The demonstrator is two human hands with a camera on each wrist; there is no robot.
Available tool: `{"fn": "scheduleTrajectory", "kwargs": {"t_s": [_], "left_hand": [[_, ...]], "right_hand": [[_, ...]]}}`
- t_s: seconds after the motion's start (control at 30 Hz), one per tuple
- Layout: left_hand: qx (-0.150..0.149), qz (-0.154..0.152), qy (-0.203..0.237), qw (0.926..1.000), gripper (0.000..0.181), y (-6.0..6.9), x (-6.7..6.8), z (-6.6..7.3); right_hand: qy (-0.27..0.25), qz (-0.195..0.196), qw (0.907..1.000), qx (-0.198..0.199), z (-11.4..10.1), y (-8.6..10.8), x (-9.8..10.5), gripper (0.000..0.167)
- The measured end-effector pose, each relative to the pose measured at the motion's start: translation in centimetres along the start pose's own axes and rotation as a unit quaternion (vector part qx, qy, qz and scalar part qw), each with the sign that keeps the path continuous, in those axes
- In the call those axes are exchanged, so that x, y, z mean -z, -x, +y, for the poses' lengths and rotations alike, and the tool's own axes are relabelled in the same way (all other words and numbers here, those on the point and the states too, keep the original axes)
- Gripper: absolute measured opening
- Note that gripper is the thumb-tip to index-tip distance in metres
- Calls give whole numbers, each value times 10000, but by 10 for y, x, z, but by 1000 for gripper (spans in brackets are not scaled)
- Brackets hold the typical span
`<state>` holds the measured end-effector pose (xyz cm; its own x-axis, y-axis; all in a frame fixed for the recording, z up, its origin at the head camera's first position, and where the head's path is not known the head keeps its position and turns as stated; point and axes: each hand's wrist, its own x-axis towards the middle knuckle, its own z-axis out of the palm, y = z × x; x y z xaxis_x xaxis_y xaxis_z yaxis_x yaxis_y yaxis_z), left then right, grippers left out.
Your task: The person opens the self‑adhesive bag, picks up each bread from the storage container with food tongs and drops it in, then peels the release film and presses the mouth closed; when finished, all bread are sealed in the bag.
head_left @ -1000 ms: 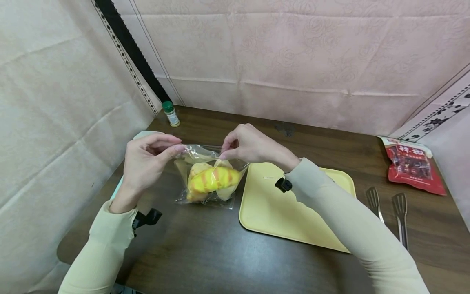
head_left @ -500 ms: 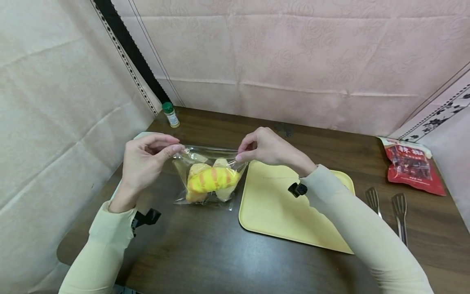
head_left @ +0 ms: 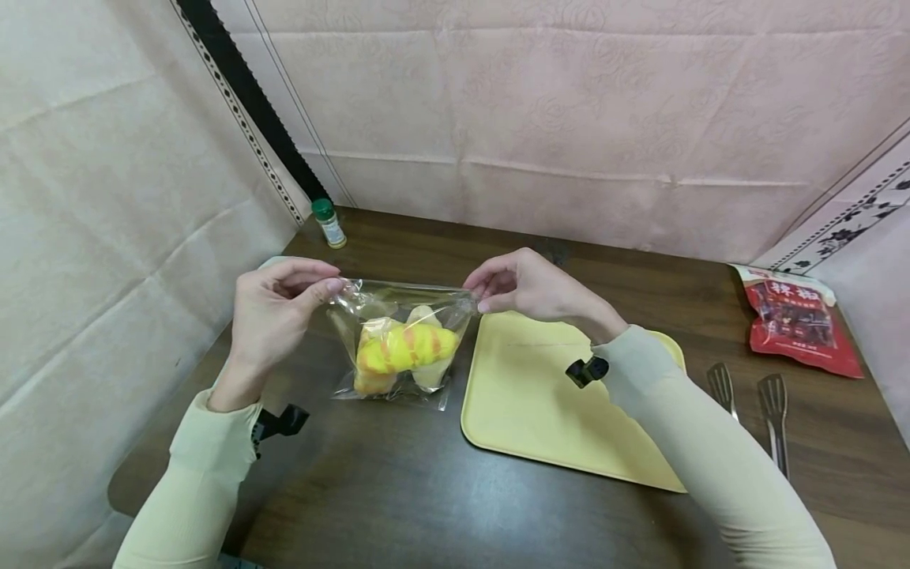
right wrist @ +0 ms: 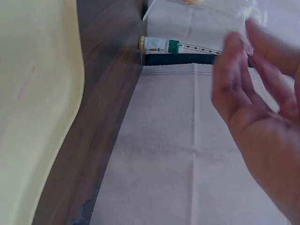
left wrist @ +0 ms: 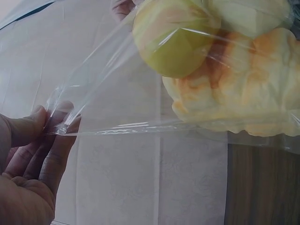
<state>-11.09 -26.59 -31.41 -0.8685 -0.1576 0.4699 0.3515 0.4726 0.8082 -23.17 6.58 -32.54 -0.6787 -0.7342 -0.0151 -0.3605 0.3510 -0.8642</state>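
A clear plastic bag (head_left: 434, 295) is held upright above the table or touching it; I cannot tell which. Inside are a yellow, orange-striped bread roll (head_left: 408, 348) and paler bread-like pieces. The left wrist view shows a puffy, browned bread (left wrist: 262, 84) and a round yellow end (left wrist: 178, 42) through the film. My left hand (head_left: 273, 316) pinches the bag's upper left corner between thumb and fingers. At the upper right corner, my right hand (head_left: 547, 291) pinches the film; it is blurred in the right wrist view. The top edge is stretched between both hands.
A yellow tray (head_left: 526, 403) lies right of the bag, under the right forearm. Two forks (head_left: 776, 419) and a red snack packet (head_left: 799, 320) are further right. A green-capped jar (head_left: 329, 224) stands at the back left. A pale blue edge (head_left: 273, 261) shows behind the left hand.
My right hand has slid from the middle of the bag's top to its right corner, straightening the top edge. The left hand and bag have shifted slightly left.
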Motion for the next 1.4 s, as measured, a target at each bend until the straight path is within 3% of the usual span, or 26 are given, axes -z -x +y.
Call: {"fn": "scheduleTrajectory", "kwargs": {"t_s": [0.17, 0.3, 0.4, 0.73, 0.87, 1.03, 1.1, 1.2, 1.4], "left_hand": [[67, -75, 188, 9998, 9, 1, 3, -1], [-3, -43, 544, 9985, 14, 2, 4, 0], [-41, -21, 838, 9965, 20, 2, 4, 0], [-81, 83, 451, 9989, 12, 2, 6, 0], [-57, 181, 638, 9978, 10, 4, 8, 0], [10, 210, 1104, 9937, 13, 4, 11, 0], [8, 207, 1037, 9944, 12, 5, 13, 0], [-44, 236, 569, 9981, 14, 7, 18, 1], [-50, 390, 65, 9992, 12, 18, 31, 6]], "right_hand": [[-48, 366, 9993, 2, -1, 0, -4, 28], [346, 660, 9972, 93, -10, 3, -6, 37], [660, 863, 9939, 184, -17, 5, -8, 35], [1040, 398, 9932, 327, -13, 1, -18, 6], [1349, 640, 9876, 485, -17, 4, -20, 2], [1757, 1063, 9740, 957, -23, 10, -23, 6], [1751, 1165, 9718, 1062, -24, 12, -25, 7], [1534, 1218, 9752, 1032, -24, 15, -28, 6], [594, 706, 9939, 600, -24, 19, -33, 7]]}}
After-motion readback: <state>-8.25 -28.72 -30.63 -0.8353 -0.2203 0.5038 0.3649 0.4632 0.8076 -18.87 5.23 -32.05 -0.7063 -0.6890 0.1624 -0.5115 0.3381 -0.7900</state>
